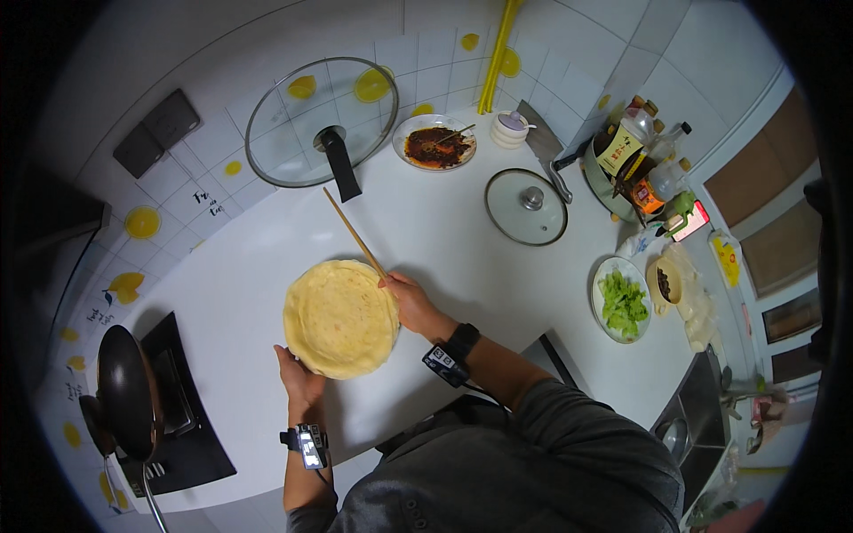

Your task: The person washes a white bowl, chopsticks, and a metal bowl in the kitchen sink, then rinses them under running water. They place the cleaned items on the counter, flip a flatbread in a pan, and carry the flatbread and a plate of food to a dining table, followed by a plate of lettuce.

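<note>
A round of pale yellow flatbreads (342, 315), lightly browned in spots, lies on a plate that they almost wholly cover. My left hand (304, 380) holds this plate at its lower left edge; part of the fingers is hidden beneath. At the right edge of the flatbreads, my right hand (413, 306) is closed around wooden chopsticks (351, 226). They slant up and to the left, past the far side of the flatbreads, with their tips clear of the food. Whether the right fingers also touch the plate, I cannot tell.
Along the wall stand a glass lid (280, 147), a plate of dark sauce (435, 162) and a lidded jar (510, 131). A smaller lid (506, 213), a cleaver (540, 129), bottles (635, 133) and a plate of lettuce (609, 329) are rightward. A frying pan (129, 391) sits left.
</note>
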{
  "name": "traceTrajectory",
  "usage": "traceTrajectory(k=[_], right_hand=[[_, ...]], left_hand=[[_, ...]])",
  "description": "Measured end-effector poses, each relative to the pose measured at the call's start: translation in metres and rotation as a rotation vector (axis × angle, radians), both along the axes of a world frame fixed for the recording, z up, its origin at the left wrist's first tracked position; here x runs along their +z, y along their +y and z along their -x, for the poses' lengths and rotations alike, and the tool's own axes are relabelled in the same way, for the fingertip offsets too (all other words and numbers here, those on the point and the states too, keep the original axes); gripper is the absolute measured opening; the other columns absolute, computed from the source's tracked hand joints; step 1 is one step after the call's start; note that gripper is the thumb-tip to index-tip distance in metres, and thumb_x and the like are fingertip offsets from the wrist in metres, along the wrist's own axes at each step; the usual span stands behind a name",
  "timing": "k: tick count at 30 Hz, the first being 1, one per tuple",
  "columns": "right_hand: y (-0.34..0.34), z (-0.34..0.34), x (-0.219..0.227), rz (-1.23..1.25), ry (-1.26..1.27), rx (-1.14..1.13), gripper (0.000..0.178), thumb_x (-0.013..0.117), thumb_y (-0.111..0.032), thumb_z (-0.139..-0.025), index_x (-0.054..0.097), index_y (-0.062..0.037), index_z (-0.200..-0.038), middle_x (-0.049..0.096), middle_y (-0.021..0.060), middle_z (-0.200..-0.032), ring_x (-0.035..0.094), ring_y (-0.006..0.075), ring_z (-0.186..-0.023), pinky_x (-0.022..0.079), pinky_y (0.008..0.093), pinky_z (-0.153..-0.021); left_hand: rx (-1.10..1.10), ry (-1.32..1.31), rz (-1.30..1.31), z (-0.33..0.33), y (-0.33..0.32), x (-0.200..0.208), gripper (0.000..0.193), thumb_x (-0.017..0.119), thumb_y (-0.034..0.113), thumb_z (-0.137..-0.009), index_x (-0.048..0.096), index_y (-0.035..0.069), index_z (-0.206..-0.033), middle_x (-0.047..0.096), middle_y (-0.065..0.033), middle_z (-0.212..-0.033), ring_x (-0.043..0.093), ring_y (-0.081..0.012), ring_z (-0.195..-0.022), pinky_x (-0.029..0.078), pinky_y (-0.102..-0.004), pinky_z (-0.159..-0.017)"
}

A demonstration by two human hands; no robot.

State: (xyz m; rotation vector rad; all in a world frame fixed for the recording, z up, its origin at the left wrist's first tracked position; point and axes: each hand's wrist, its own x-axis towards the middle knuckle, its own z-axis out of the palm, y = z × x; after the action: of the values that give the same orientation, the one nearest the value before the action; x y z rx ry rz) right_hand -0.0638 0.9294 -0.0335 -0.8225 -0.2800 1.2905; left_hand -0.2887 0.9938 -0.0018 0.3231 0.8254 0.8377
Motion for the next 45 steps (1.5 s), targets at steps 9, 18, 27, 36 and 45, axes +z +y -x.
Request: traceTrajectory(k=[9, 18, 27, 36, 45], right_hand=[[-0.018, 0.046, 0.048, -0.059, 0.109, 0.117, 0.016, 0.042, -0.017, -0.088, 0.049, -0.0049, -0.082, 0.051, 0.0042, -0.085, 0.048, 0.0135, -0.083, 0.041, 0.0283, -0.073], [-0.022, 0.089, 0.07, -0.082, 0.05, 0.212, 0.017, 0.04, -0.018, -0.089, 0.05, -0.0053, -0.083, 0.05, 0.0039, -0.09, 0.047, 0.0135, -0.087, 0.04, 0.0282, -0.076], [-0.07, 0.054, 0.073, 0.23, -0.083, -0.121, 0.02, 0.045, -0.022, -0.088, 0.049, -0.0027, -0.09, 0.052, 0.0071, -0.076, 0.052, 0.0146, -0.066, 0.046, 0.0286, -0.061], [-0.129, -0.007, 0.027, 0.552, -0.563, -0.026, 0.019, 0.043, -0.017, -0.086, 0.053, -0.0005, -0.082, 0.051, 0.0061, -0.064, 0.048, 0.0121, -0.051, 0.04, 0.0247, -0.047], [-0.101, -0.082, 0.024, 0.76, -1.665, -0.245, 0.029, 0.051, -0.03, -0.078, 0.057, -0.0017, -0.078, 0.059, 0.0171, -0.075, 0.055, 0.0321, -0.063, 0.046, 0.0409, -0.063]], left_hand=[[-0.112, -0.273, -0.067, 0.055, -0.024, -0.005, 0.039, 0.04, 0.031, -0.088, 0.045, 0.004, -0.115, 0.055, -0.0076, -0.108, 0.055, -0.0243, -0.094, 0.047, -0.036, -0.08], [0.018, -0.353, 0.095, 0.124, -0.075, -0.007, 0.042, 0.028, 0.026, -0.093, 0.025, 0.005, -0.129, 0.033, -0.0126, -0.13, 0.035, -0.0258, -0.118, 0.031, -0.043, -0.099], [-0.159, 0.128, -0.491, 0.152, -0.081, -0.003, 0.043, 0.036, 0.021, -0.091, 0.025, 0.003, -0.129, 0.033, -0.0148, -0.13, 0.037, -0.0259, -0.117, 0.034, -0.0409, -0.097], [0.031, 0.195, -0.422, 0.148, -0.094, 0.043, 0.042, 0.029, 0.022, -0.093, 0.023, 0.003, -0.13, 0.03, -0.0159, -0.132, 0.033, -0.0263, -0.119, 0.031, -0.0416, -0.1], [0.56, -0.137, 0.146, 0.115, -0.101, 0.05, 0.044, 0.027, 0.025, -0.093, 0.021, 0.002, -0.131, 0.025, -0.0149, -0.135, 0.027, -0.0273, -0.123, 0.023, -0.0415, -0.103]])
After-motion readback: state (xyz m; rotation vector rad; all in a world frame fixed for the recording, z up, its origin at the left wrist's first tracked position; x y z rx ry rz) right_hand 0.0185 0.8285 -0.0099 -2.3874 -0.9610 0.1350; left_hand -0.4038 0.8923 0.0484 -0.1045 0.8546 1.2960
